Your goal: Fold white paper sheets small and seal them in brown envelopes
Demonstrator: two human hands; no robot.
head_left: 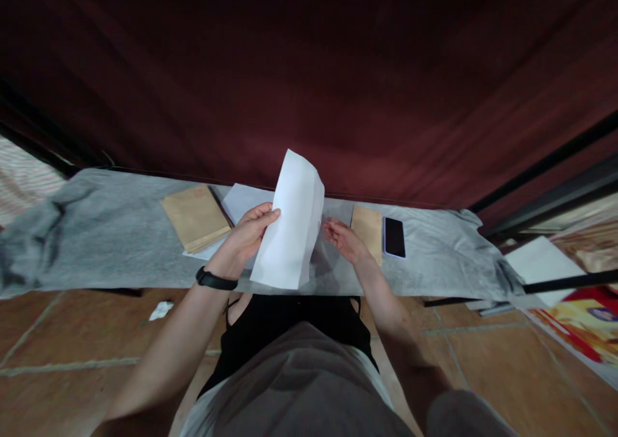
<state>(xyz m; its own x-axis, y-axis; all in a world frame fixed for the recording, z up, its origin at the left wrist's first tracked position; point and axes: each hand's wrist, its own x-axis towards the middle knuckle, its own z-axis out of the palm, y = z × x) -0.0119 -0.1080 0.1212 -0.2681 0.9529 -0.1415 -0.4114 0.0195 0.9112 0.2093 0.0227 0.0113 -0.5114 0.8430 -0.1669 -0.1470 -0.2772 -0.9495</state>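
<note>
1. As the head view looks down, the left hand [251, 231] holds a folded white paper [290, 228] raised over the middle of the worktop [434, 257], with its top leaning away and to the right.
2. The left grip is a pinch. The thumb lies on the near face by the left edge and the fingers go behind it, which seems to keep the sheet stiff and turned toward the person.
3. The right hand [344, 239] is spread with loose fingers and holds nothing. It hovers just beside the paper's lower right edge, and I cannot tell whether it touches the sheet.
4. A grey cloth [111, 231] covers the worktop, so everything else lies flat on a soft surface.
5. Left of the raised paper, a stack of brown envelopes [196, 217] rests partly on a flat white sheet [241, 202], near the left hand.
6. On the right, a single brown envelope [367, 231] lies just beyond the right hand. A phone [394, 236] sits face up just beside it, set off from the papers.
7. A black wristband [215, 279] circles the left wrist.
8. A dark red curtain [309, 70] hangs behind the worktop, and a paper scrap [161, 309] lies on the tiled floor [72, 334].
</note>
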